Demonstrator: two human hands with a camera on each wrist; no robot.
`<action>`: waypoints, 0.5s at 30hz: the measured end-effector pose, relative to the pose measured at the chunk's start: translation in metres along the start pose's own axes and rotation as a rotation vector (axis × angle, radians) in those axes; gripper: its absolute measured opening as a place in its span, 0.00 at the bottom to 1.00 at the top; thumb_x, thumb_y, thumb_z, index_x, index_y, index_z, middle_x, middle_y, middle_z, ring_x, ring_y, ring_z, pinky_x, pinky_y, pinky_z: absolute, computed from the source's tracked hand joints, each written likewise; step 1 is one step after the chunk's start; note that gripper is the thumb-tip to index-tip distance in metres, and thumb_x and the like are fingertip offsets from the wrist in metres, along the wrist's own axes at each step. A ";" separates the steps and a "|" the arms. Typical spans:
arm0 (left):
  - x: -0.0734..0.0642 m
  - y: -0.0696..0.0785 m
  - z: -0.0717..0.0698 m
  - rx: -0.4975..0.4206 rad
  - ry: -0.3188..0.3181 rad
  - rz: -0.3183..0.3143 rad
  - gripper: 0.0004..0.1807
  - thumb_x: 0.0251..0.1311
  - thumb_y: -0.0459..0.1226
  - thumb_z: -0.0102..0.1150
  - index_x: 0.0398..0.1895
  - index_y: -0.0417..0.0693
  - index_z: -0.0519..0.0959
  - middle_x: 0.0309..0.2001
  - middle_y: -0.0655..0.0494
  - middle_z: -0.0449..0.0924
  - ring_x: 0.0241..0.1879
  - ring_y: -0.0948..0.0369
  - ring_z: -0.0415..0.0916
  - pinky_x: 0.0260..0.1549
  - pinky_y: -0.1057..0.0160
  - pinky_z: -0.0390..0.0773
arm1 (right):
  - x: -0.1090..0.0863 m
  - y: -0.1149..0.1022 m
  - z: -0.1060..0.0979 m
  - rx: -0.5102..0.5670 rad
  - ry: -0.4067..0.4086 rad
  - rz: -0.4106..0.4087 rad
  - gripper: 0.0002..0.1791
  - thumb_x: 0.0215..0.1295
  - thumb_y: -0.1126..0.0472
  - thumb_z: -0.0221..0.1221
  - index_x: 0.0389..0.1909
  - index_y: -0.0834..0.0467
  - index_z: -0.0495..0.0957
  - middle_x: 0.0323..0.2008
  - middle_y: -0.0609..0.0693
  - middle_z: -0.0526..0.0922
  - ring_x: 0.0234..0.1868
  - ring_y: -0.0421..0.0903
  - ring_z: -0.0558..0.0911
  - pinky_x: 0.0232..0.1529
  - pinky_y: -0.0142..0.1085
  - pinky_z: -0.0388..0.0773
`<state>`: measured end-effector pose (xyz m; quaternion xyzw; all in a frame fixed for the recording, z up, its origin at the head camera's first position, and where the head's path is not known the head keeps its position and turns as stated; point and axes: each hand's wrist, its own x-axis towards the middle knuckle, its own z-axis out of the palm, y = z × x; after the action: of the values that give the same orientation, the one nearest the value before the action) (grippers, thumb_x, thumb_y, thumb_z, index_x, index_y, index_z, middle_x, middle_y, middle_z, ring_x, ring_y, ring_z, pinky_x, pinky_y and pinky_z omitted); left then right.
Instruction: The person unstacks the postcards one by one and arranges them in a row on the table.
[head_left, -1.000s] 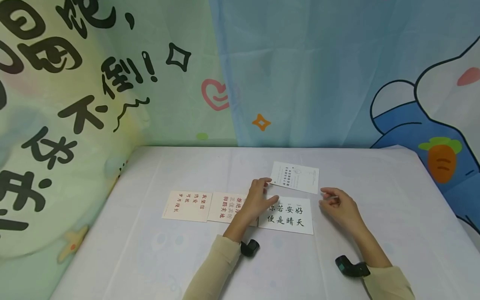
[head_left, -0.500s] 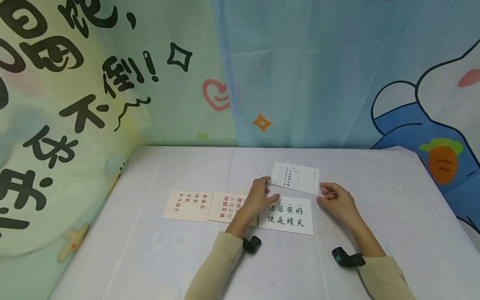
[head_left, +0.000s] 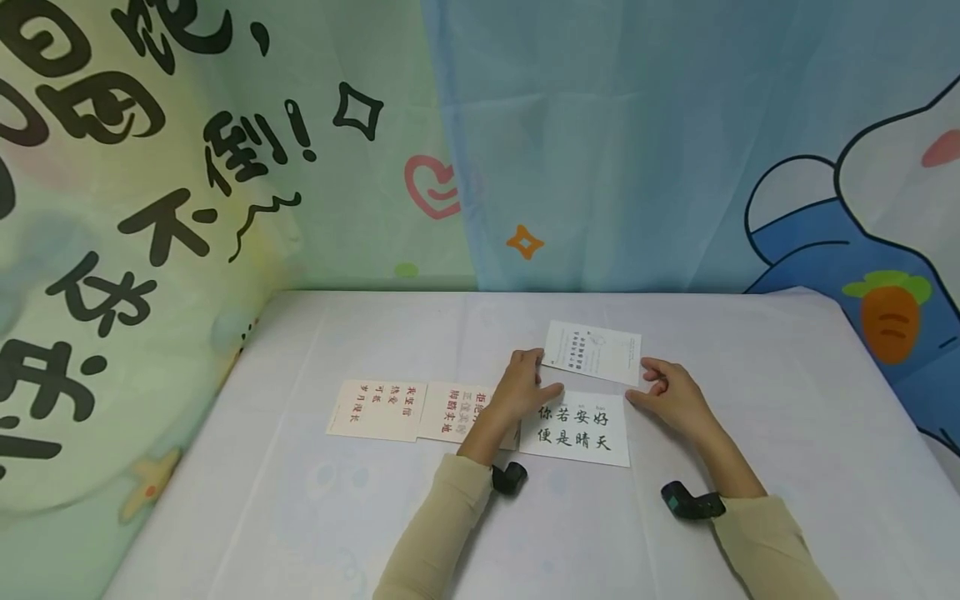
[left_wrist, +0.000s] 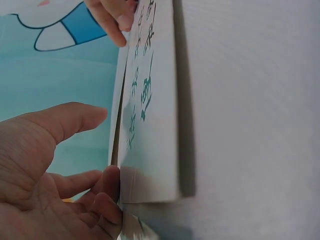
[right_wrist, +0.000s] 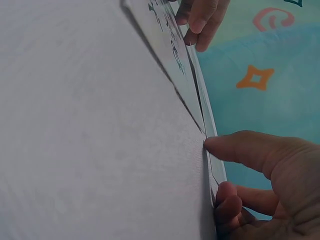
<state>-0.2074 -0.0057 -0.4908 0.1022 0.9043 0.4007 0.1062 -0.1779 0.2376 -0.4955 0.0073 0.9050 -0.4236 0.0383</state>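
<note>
A white card with small print [head_left: 595,352] lies slightly turned at the back of the group. In front of it is a white card with two rows of large dark characters [head_left: 575,429]. My left hand [head_left: 514,397] has its fingertips at the left edge of the back card. The left thumb [left_wrist: 82,119] extends over the front card's upper left corner in the head view. My right hand [head_left: 678,404] touches the right side of the back card with its fingers, its thumb [right_wrist: 245,145] near the front card's upper right corner.
Two cream cards with red characters, the far left card [head_left: 377,409] and the middle card [head_left: 453,412], continue the front row leftward. My left hand partly covers the middle one. White cloth [head_left: 300,517] covers the table. A printed curtain [head_left: 630,150] stands behind it.
My right hand has moved left and slightly away from me to the back card's right edge. My left hand has stayed almost in place, and the cards lie nearly as before.
</note>
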 end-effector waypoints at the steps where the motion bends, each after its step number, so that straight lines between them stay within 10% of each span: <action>1: 0.000 0.000 0.000 -0.001 0.001 -0.001 0.37 0.61 0.42 0.64 0.71 0.38 0.61 0.47 0.50 0.67 0.37 0.62 0.65 0.33 0.69 0.67 | 0.000 0.000 0.000 -0.005 0.002 0.001 0.37 0.59 0.64 0.65 0.64 0.77 0.62 0.44 0.64 0.70 0.36 0.48 0.67 0.31 0.31 0.65; 15: -0.001 -0.001 0.000 -0.104 0.013 0.014 0.35 0.61 0.37 0.64 0.69 0.34 0.64 0.44 0.52 0.68 0.35 0.65 0.65 0.34 0.71 0.69 | 0.000 -0.002 0.002 0.023 0.014 0.035 0.35 0.57 0.67 0.66 0.63 0.77 0.64 0.43 0.64 0.72 0.35 0.48 0.68 0.29 0.29 0.66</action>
<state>-0.2068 -0.0068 -0.4912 0.1003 0.8822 0.4485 0.1026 -0.1783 0.2353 -0.4952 0.0268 0.9002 -0.4330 0.0393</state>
